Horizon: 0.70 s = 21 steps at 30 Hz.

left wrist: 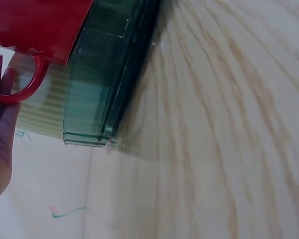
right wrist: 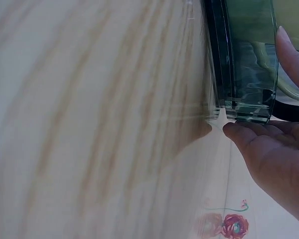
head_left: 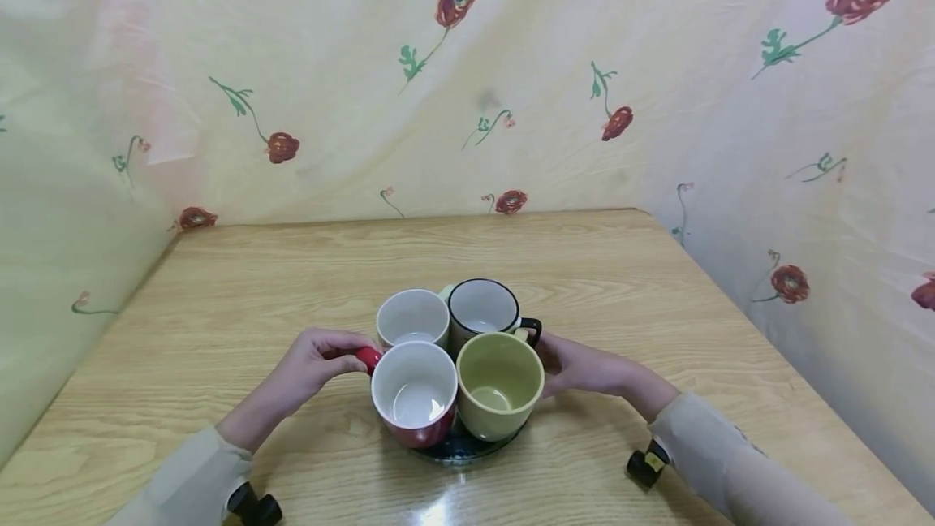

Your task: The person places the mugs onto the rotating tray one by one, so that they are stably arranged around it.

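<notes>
Four mugs would be several, so they stand as a tight cluster on a see-through green round tray (left wrist: 92, 94). My left hand (head_left: 321, 364) pinches the handle of the red mug (head_left: 414, 388), which is white inside. The handle loops over its fingers in the left wrist view. Beside it is a yellow-green mug (head_left: 500, 376). Behind are a pale mug (head_left: 412, 319) and a black-rimmed mug (head_left: 482, 307) with a black handle. My right hand (head_left: 584, 368) rests against the tray's right side. Its thumb and extended fingers touch the green wall in the right wrist view; some fingertips are hidden.
A wood-grain table (head_left: 292, 266) lies beneath the tray. Flower-patterned cloth (head_left: 329, 104) hangs along the back and both sides. Small black devices (head_left: 646, 465) sit at the wrists, under light sleeves.
</notes>
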Each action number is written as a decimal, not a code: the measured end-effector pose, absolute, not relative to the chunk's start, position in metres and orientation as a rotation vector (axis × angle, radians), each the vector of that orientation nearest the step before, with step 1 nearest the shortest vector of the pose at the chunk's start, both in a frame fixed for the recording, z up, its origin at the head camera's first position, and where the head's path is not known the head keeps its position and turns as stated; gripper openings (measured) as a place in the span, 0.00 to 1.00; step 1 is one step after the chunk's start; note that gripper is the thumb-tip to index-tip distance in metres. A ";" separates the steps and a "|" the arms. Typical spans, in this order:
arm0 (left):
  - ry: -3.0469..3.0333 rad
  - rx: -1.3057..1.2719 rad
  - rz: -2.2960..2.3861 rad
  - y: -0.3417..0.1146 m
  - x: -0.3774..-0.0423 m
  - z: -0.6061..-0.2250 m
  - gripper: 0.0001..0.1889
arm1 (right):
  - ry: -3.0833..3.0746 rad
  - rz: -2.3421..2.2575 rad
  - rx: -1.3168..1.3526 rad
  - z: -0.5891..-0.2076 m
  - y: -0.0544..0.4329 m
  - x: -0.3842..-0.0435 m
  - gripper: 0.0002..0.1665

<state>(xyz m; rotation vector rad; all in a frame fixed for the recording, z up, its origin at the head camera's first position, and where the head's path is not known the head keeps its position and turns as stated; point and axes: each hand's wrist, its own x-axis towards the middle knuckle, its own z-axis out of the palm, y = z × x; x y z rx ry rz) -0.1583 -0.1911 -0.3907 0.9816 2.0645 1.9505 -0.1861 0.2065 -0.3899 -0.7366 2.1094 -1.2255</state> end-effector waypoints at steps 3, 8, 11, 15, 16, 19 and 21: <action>2.093 0.947 1.936 -0.193 -0.158 -0.392 0.11 | 2.088 -1.237 -0.737 -0.391 0.206 -0.186 0.49; 2.173 0.861 1.883 -0.192 -0.157 -0.391 0.18 | 2.077 -1.243 -0.747 -0.391 0.207 -0.187 0.49; 2.225 0.800 1.832 -0.190 -0.157 -0.389 0.18 | 2.075 -1.248 -0.751 -0.391 0.207 -0.186 0.48; 2.277 0.731 1.789 -0.189 -0.156 -0.385 0.17 | 2.065 -1.253 -0.754 -0.390 0.206 -0.186 0.49; 2.293 0.715 1.782 -0.189 -0.155 -0.383 0.17 | 2.062 -1.253 -0.752 -0.390 0.206 -0.186 0.49; 2.365 0.656 1.760 -0.189 -0.153 -0.380 0.18 | 2.058 -1.253 -0.751 -0.390 0.206 -0.185 0.50; 2.400 0.604 1.754 -0.189 -0.151 -0.379 0.19 | 2.058 -1.253 -0.748 -0.390 0.206 -0.185 0.50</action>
